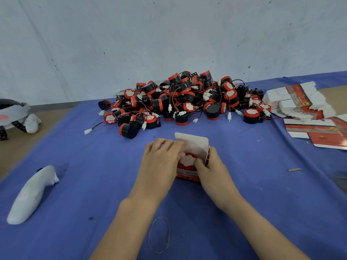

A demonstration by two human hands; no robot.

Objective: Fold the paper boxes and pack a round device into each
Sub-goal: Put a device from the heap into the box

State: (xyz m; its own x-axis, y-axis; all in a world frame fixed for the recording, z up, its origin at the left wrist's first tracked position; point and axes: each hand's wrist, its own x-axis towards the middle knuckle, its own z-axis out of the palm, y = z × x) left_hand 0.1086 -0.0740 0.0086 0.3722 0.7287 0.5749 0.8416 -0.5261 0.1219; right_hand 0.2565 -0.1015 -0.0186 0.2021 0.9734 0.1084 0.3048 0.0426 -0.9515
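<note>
- One paper box is folded up and stands open on the blue cloth, just in front of the person; its white lid flap sticks up at the back, not yet closed.
- Inside it sits a round device, red rim and white top showing, seemingly almost seated.
- Left hand: fingers curled over the box's left side and top edge, steadying it.
- Right hand: thumb pressing on the device's white top, the other fingers wrapped behind the box's right wall.
- I'd say the job is barely begun: no closed, packed box shows anywhere.
- Left to do: a big pile of devices with trailing wires lies behind the box, and a stack of flat boxes waits at far right, unfolded.
</note>
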